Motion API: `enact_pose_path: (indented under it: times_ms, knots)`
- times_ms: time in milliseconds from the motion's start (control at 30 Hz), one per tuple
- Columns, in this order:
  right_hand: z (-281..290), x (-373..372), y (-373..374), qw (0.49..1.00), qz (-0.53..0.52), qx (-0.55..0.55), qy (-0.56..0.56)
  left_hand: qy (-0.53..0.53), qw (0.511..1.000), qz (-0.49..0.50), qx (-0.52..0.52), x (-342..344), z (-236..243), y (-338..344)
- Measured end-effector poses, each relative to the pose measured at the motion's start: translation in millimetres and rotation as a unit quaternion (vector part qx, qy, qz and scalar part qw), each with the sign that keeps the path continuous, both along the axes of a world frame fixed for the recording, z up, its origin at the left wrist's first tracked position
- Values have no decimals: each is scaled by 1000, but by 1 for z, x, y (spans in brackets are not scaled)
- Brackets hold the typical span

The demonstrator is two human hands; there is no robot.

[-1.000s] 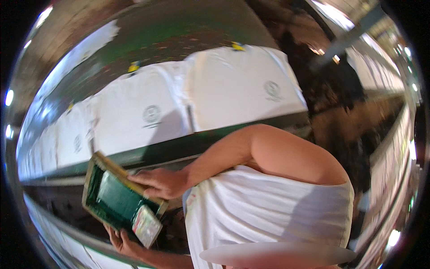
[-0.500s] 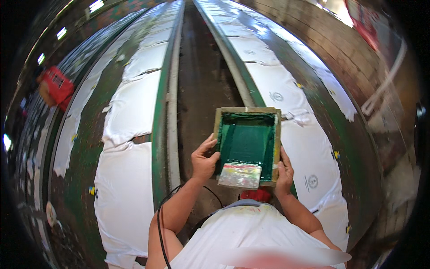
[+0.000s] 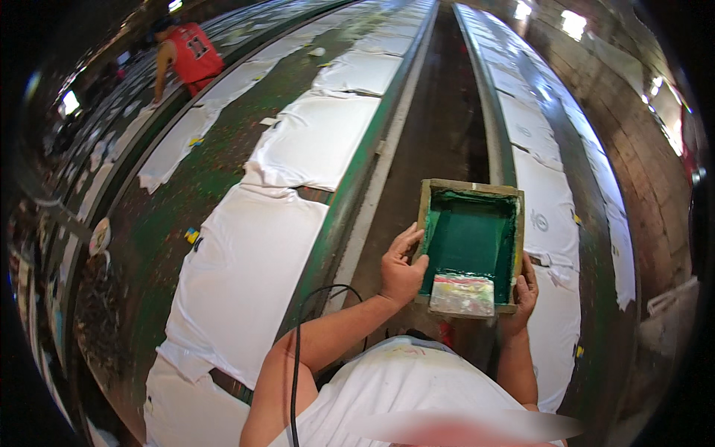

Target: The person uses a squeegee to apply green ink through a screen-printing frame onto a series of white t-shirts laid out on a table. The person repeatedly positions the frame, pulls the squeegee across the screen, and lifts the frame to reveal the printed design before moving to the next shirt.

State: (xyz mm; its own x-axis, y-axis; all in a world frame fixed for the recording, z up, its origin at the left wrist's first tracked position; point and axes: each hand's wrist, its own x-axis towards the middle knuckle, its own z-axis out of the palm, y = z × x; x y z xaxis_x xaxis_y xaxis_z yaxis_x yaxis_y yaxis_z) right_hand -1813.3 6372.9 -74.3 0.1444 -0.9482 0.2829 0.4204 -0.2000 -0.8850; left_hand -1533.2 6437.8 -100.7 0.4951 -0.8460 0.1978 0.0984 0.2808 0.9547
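Observation:
Between my hands is a wooden-framed printing screen (image 3: 474, 187) with green mesh, held level above the aisle and the inner edge of the right-hand table. My left hand (image 3: 403, 267) grips its left side, thumb at the rim and fingers against the outer wall. On the opposite side, my right hand (image 3: 524, 293) holds the lower right corner, its fingers partly hidden behind the wood. A paint-stained squeegee (image 3: 462, 296) rests inside the screen at the end nearest me, its pale block overhanging the rim. Neither hand touches the squeegee.
White T-shirts (image 3: 246, 272) lie flat along the long green table to my left. More shirts (image 3: 550, 216), some printed with a round emblem, line the right-hand table. A narrow aisle (image 3: 439, 112) separates them. A black cable (image 3: 296, 365) hangs by my left arm. A person in red (image 3: 195, 58) bends over a farther table.
My view has swung to the left, so tables and co-worker appear farther right. The screen, still in both hands with the squeegee in it, also sits farther right, closer over the right-hand table.

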Motion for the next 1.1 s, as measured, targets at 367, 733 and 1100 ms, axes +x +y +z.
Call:
enact_pose_path:
  times_ms: [367, 733, 1100]
  knots:
    - [28, 85, -108, 936, 344, 35, -65, -177, 953, 244, 9, 30, 45, 7]
    - [33, 247, -111, 813, 562, 104, -110, -169, 869, 462, 42, 75, 86, 92]
    - [59, 379, -22, 671, 720, 127, -125, -235, 469, 827, -204, -14, 234, 390]
